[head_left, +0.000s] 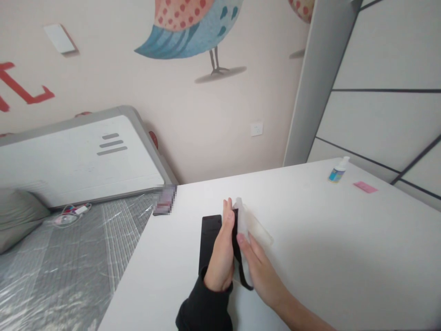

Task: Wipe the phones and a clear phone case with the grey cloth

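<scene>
Black flat box [209,239] is lying on the white tabletop [320,239], close to the edge on the bed side, with its long axis running away from the wearer. Left grip [220,250] is the nearer: it is set edge-on against the box's right side, fingers pointing up and held narrow. Whether the box is held or only touched cannot be told. A black strap [243,271] is seen running from the box's upper right corner down between both grips.

Right grip [257,262] is kept flat and open, on the far side of the strap, with its fingertips [245,240] pressed on a clear plastic bag [254,226]. The bag is lying just right of the strap, angled toward the far right, and is not seen closed around.

A dark sleeve [203,305] is covering the left wrist; the right forearm is bare.

Lower end of the box is hidden by the left grip and sleeve. The strap's fixing point is hidden by fingers. Bag outline and contents are hard to make out against the white surface.

Farther off, a pump bottle [338,170] and a pink card [365,187] are placed near the far edge. A phone [165,200] at the far corner is pixelated.
</scene>
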The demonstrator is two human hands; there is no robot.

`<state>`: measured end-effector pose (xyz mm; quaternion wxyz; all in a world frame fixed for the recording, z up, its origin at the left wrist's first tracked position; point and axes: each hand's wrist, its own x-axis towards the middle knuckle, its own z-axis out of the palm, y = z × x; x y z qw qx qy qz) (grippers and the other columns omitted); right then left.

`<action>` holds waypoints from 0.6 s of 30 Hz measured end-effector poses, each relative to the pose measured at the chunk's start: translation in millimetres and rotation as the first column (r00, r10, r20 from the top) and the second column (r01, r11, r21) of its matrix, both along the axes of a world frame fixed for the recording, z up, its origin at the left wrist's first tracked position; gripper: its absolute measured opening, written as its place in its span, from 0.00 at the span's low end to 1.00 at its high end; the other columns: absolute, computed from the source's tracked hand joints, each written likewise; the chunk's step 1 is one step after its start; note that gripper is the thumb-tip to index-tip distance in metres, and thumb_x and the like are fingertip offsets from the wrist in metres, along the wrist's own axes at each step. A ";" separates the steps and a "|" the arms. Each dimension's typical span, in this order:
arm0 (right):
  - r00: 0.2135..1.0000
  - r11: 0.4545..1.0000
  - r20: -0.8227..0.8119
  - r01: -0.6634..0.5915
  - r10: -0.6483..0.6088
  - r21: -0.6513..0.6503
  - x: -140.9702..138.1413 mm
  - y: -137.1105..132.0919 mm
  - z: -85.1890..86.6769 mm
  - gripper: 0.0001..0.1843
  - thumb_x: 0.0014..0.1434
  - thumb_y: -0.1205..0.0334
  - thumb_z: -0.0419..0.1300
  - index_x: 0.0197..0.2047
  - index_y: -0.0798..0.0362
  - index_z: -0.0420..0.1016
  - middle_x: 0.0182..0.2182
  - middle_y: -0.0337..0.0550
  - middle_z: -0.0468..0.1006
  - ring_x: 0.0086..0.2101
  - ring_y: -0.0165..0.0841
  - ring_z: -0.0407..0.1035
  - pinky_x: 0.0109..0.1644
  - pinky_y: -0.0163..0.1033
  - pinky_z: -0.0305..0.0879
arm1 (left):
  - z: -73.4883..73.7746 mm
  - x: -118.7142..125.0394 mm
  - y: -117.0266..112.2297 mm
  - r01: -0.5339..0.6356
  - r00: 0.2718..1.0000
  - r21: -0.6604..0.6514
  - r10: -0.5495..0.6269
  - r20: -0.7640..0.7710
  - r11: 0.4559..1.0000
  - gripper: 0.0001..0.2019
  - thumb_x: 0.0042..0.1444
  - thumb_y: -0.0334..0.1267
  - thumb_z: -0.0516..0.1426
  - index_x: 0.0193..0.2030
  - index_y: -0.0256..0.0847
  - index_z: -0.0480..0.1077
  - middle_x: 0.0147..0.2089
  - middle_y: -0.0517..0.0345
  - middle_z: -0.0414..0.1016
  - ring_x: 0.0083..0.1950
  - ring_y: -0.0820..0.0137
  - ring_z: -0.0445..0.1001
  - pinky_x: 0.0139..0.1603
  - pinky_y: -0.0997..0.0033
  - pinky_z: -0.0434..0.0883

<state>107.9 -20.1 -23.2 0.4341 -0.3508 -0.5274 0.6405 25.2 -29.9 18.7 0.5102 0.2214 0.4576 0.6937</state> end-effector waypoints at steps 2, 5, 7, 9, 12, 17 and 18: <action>0.992 0.986 -0.122 -0.006 -0.015 -0.168 3.2 8.1 0.4 0.32 0.62 0.36 0.61 0.58 0.51 0.77 0.55 0.51 0.81 0.60 0.48 0.71 0.67 0.56 0.64 | 4.8 -12.9 -3.2 0.058 0.988 -0.007 -0.059 -0.146 0.998 0.23 0.62 0.49 0.62 0.64 0.54 0.72 0.78 0.69 0.52 0.80 0.66 0.40 0.79 0.60 0.35; 0.958 0.923 -0.287 -0.108 -0.003 -0.370 7.9 19.3 5.0 0.27 0.52 0.41 0.72 0.47 0.54 0.82 0.35 0.47 0.86 0.40 0.47 0.82 0.43 0.48 0.79 | 15.3 -31.8 -11.2 0.062 0.939 0.021 -0.051 -0.341 0.998 0.23 0.63 0.50 0.61 0.64 0.54 0.71 0.75 0.64 0.60 0.79 0.61 0.49 0.79 0.57 0.42; 0.938 0.902 -0.346 -0.134 -0.019 -0.411 9.8 22.6 8.7 0.27 0.47 0.43 0.75 0.42 0.55 0.82 0.29 0.44 0.85 0.32 0.45 0.81 0.34 0.44 0.77 | 19.8 -40.1 -15.4 0.018 0.901 0.032 -0.003 -0.435 0.999 0.22 0.63 0.51 0.60 0.62 0.51 0.74 0.71 0.57 0.68 0.74 0.55 0.62 0.77 0.52 0.49; 0.927 0.906 -0.373 -0.131 -0.031 -0.402 9.7 22.4 10.8 0.27 0.47 0.42 0.75 0.42 0.55 0.82 0.29 0.44 0.85 0.30 0.42 0.80 0.32 0.42 0.75 | 18.5 -42.0 -17.7 0.002 0.882 0.014 0.005 -0.470 1.000 0.22 0.61 0.52 0.62 0.59 0.48 0.76 0.68 0.52 0.72 0.67 0.51 0.69 0.75 0.48 0.54; 0.921 0.911 -0.385 -0.106 -0.061 -0.398 5.7 19.1 9.8 0.27 0.48 0.40 0.75 0.40 0.55 0.82 0.28 0.42 0.84 0.28 0.39 0.78 0.33 0.41 0.74 | 5.7 -33.8 -18.1 0.056 0.921 -0.015 -0.058 -0.385 0.998 0.25 0.58 0.54 0.64 0.60 0.50 0.75 0.69 0.52 0.70 0.70 0.51 0.66 0.75 0.51 0.53; 0.905 0.884 -0.417 -0.125 -0.085 -0.451 -0.1 15.7 6.5 0.26 0.49 0.38 0.74 0.36 0.54 0.82 0.25 0.40 0.81 0.28 0.36 0.77 0.35 0.38 0.73 | -20.3 -14.1 -15.8 0.065 0.991 0.003 -0.065 0.117 0.998 0.26 0.62 0.59 0.58 0.60 0.45 0.75 0.65 0.48 0.74 0.68 0.53 0.69 0.72 0.51 0.62; 0.897 0.880 -0.434 -0.139 -0.082 -0.454 0.4 15.2 7.5 0.26 0.49 0.40 0.74 0.38 0.54 0.82 0.28 0.41 0.83 0.30 0.37 0.77 0.36 0.38 0.73 | -23.2 -11.2 -16.0 0.075 0.977 -0.017 -0.070 0.200 0.997 0.23 0.62 0.55 0.60 0.57 0.43 0.77 0.62 0.47 0.77 0.67 0.53 0.71 0.71 0.51 0.63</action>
